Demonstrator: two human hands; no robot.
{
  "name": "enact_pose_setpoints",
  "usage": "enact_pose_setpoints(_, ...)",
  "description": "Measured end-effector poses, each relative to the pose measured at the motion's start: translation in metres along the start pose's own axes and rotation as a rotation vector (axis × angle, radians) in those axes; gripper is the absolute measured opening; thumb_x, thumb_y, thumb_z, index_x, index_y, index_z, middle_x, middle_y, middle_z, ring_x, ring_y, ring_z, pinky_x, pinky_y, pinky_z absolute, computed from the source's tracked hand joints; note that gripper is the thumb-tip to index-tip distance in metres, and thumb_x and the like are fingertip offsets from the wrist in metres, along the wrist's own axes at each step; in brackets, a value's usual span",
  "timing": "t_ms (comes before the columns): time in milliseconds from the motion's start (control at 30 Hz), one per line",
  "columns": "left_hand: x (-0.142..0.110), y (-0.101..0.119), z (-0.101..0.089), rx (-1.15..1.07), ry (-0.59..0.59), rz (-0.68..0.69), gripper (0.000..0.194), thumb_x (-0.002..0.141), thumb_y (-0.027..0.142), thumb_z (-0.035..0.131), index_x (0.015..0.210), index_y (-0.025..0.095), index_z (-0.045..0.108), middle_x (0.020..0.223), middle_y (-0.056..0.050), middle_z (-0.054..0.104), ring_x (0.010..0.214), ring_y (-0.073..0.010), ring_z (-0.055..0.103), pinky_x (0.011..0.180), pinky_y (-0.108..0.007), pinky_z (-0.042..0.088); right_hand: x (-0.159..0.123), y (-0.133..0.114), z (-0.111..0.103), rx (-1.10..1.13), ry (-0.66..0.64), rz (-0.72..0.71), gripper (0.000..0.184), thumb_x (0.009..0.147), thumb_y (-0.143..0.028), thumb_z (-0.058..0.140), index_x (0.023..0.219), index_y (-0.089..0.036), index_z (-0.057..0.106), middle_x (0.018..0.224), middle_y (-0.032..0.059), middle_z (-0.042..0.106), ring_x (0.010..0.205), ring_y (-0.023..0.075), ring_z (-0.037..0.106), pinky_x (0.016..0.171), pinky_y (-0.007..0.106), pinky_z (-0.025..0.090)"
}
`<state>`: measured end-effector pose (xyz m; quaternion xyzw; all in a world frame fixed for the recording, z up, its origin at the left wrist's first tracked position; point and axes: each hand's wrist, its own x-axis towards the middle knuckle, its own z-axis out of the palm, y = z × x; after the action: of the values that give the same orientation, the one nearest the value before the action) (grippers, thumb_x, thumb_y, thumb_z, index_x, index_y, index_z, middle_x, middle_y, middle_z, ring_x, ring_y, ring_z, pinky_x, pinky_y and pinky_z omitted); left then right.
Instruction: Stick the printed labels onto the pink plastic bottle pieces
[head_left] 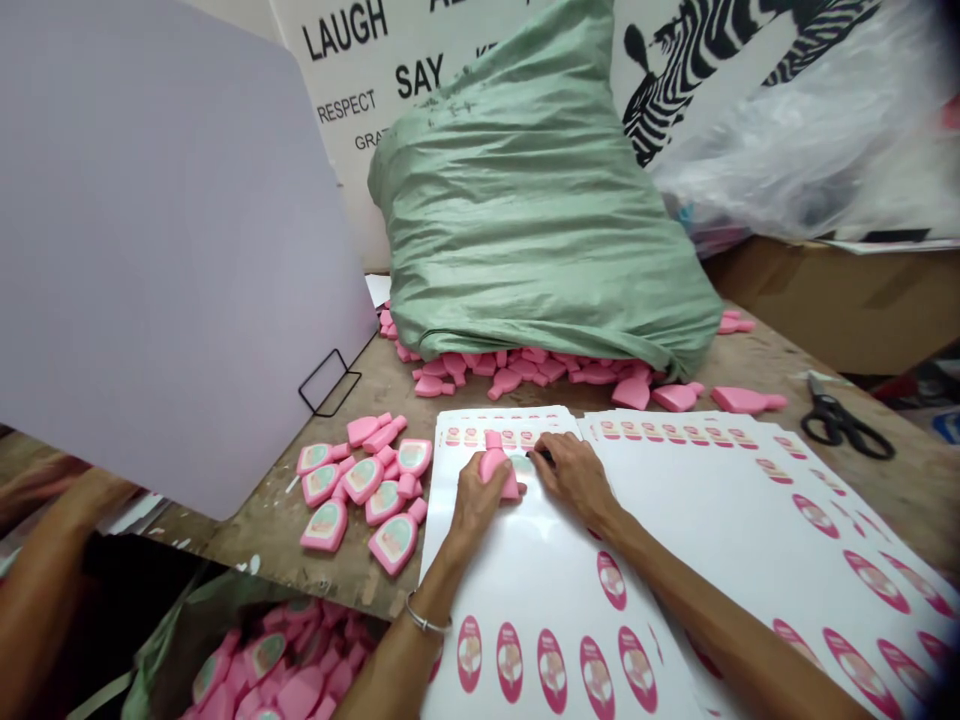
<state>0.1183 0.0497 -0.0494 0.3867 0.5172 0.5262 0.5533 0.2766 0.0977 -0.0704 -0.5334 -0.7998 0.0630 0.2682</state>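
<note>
A small workshop, as indicated by the worn worktable (277,530) bearing sticker sheets (690,490), 1 pair of black-handled scissors (844,425) and many matching pink bottles (742,400), with a bulging green sack (525,220), a cardboard box (847,300) and a slogan-printed wall (337,70) behind.

pink bottle (495,468): plain front, held over the sheet with cap toward frame top, just left of centre | label sheet (510,565): white, glossy, lying flat at lower centre; pink ovals along its bottom, smaller labels across its top | pale green label (521,464): on the sheet beside the bottle, partly hidden
</note>
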Motion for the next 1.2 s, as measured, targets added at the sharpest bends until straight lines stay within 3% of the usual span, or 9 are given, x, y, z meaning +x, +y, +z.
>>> enact_pose_setpoints(500,0.007,-0.0066,-0.0039,-0.014,-0.006,-0.058,0.046,0.071,0.048,0.07,0.092,0.011,0.052,0.074,-0.007,0.065,0.064,-0.0222,0.07,0.058,-0.03,0.058,-0.0023,0.001,0.0007,0.007,0.055,-0.036,0.01,0.082,-0.022,0.051,0.073,-0.022,0.055,0.071,0.0005,0.062,0.073,0.0172,0.053,0.069,0.029,0.034)
enact_pose_setpoints(700,0.0064,-0.0045,-0.0044,-0.022,-0.014,-0.067,0.045,0.071,0.047,0.07,0.091,0.012,0.052,0.071,-0.005,0.065,0.064,-0.0214,0.07,0.058,-0.029,0.058,-0.0022,0.0017,0.0005,-0.012,0.093,-0.002,0.011,0.084,-0.024,0.049,0.076,-0.02,0.055,0.075,0.0038,0.062,0.076,0.0192,0.053,0.07,0.03,0.032)
enact_pose_setpoints(933,0.0055,-0.0042,-0.0032,-0.04,-0.008,-0.075,0.045,0.071,0.047,0.071,0.092,0.012,0.053,0.074,-0.005,0.063,0.062,-0.0195,0.069,0.058,-0.03,0.059,-0.0019,0.0064,0.0016,0.022,0.071,-0.03,0.009,0.08,-0.026,0.054,0.073,-0.021,0.054,0.073,0.0006,0.063,0.074,0.0172,0.054,0.068,0.028,0.033)
enact_pose_setpoints(1200,0.0075,-0.0068,-0.0034,-0.066,0.002,-0.064,0.044,0.072,0.046,0.071,0.094,0.011,0.054,0.076,-0.005,0.062,0.059,-0.0174,0.068,0.058,-0.031,0.059,-0.0026,-0.0019,-0.0003,-0.001,0.146,-0.08,0.014,0.081,-0.03,0.057,0.073,-0.02,0.054,0.073,0.004,0.063,0.074,0.0194,0.053,0.07,0.033,0.033)
